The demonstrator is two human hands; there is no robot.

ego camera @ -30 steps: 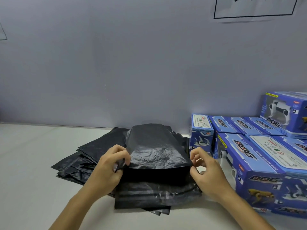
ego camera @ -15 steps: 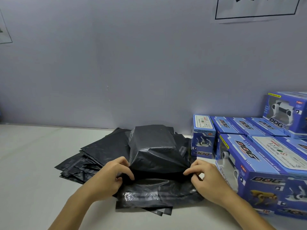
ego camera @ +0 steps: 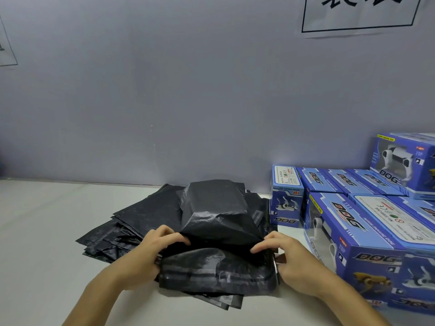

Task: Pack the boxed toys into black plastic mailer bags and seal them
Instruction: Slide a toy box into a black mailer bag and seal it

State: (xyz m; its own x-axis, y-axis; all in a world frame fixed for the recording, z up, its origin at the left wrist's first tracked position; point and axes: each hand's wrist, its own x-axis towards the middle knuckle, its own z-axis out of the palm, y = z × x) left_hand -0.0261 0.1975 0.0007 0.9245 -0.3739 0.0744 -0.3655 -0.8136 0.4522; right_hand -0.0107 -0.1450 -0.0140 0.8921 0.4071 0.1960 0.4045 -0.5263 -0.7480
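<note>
Now the left hand (ego camera: 143, 252) and right hand (ego camera: 292, 260) are pinching the filled black mailer bag (ego camera: 219, 212) at its open end; it is lying atop the flat mailer stack (ego camera: 131, 222), just left of the blue DOG toy boxes (ego camera: 353, 231).

Both bare forearms reach forward from the lower edge of the view, angling in toward each other. The left hand (ego camera: 146, 255) lies knuckles up, its fingers curled and pinching the left side of the filled black mailer bag (ego camera: 216, 212) at its near end. The right hand (ego camera: 290, 260) mirrors it on the bag's right side, fingertips pressed against the plastic and thumb tucked below.
</note>
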